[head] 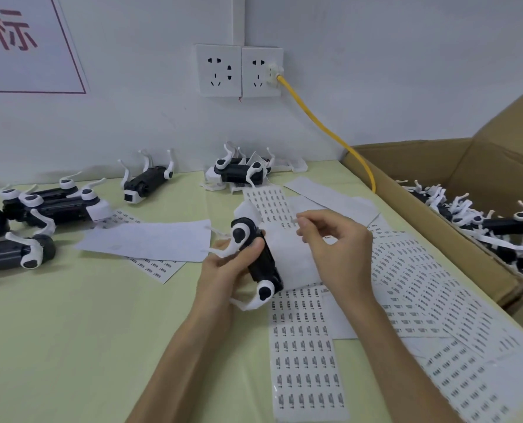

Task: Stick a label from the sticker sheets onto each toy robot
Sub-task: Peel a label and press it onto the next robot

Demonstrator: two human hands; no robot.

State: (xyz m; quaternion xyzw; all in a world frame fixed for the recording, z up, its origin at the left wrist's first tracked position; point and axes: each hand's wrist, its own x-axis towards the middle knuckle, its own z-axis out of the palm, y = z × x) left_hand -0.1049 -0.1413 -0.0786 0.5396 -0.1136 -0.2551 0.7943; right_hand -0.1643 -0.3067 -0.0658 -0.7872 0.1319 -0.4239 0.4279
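My left hand (pixel 223 270) grips a black and white toy robot (pixel 255 257) above the middle of the table, its white legs sticking out to the left. My right hand (pixel 336 242) hovers just right of the robot and pinches a small white label (pixel 293 221) between thumb and forefinger. Sticker sheets (pixel 306 346) printed with rows of small labels lie below and to the right of my hands. More sheets (pixel 269 206) lie behind the robot.
Several toy robots (pixel 56 206) lie at the left of the table (pixel 71 331), one (pixel 146 184) near the wall and others (pixel 239 170) at the back. A cardboard box (pixel 437 227) at the right holds many more. A yellow cable (pixel 324 126) runs from the wall socket.
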